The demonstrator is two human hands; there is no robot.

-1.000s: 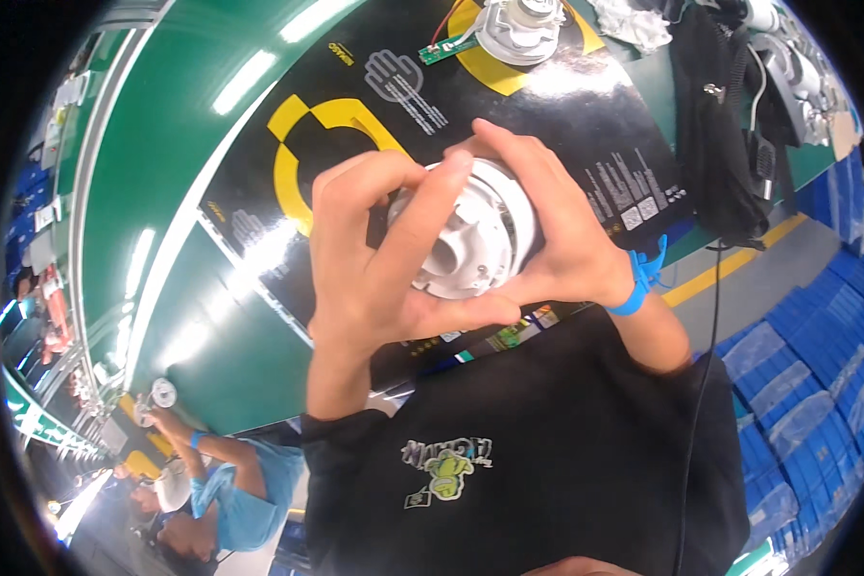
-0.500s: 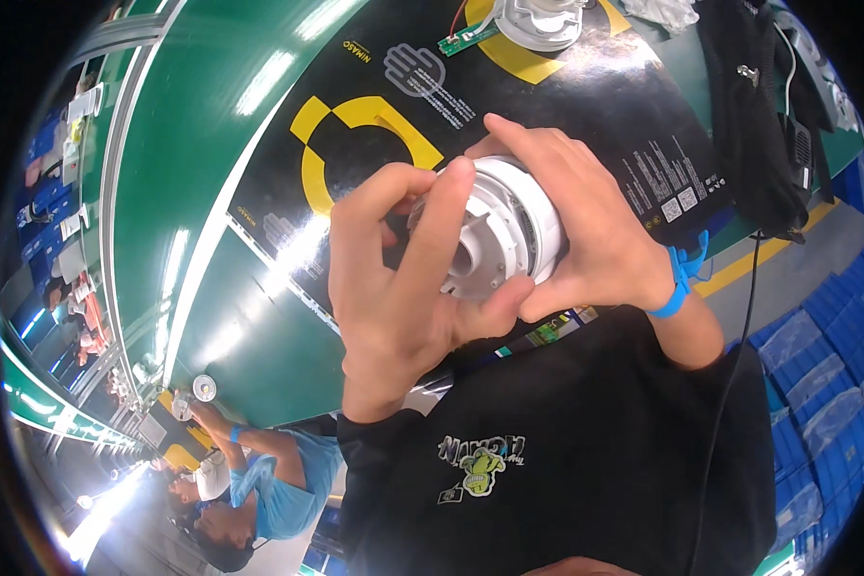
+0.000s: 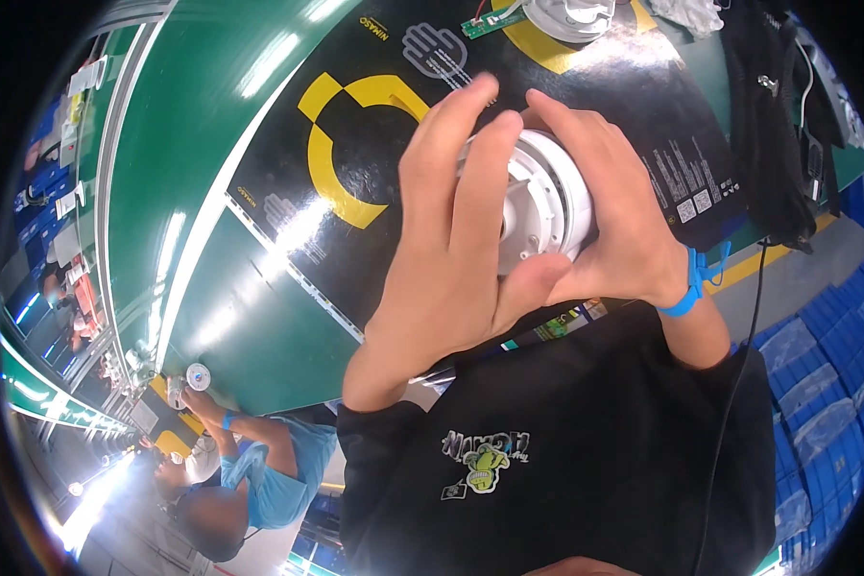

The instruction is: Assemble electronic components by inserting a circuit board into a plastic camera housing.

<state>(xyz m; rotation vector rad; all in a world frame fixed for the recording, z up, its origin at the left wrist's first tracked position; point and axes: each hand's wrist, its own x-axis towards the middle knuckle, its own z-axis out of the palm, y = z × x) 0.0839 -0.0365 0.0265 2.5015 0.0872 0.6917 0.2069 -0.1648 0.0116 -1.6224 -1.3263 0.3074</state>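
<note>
A round white plastic housing (image 3: 545, 208) with a ribbed, hollow inside and a dark ring line near its rim is held up over the black mat. My right hand (image 3: 624, 206), a blue band on its wrist, curves around the right side of it, thumb below and fingers above. My left hand (image 3: 451, 226) closes on the left side, its long fingers crossing the open face and its thumb at the lower edge. Those fingers hide much of the housing's left part. On the mat at the top sits another white round part (image 3: 571, 17), beside a small green circuit board (image 3: 490, 21) with wires.
The black mat (image 3: 288, 178) with yellow shapes covers part of the green table (image 3: 269, 331). A black cloth bag (image 3: 773, 144) lies at the right edge, near clear plastic wrap (image 3: 686, 14). Blue bins (image 3: 816, 413) are stacked lower right. Another person (image 3: 274, 470) works at lower left.
Both hands and the housing have shifted slightly to the right in the view. My left fingers have straightened and reached farther over the housing's face. The surroundings have shifted a little too.
</note>
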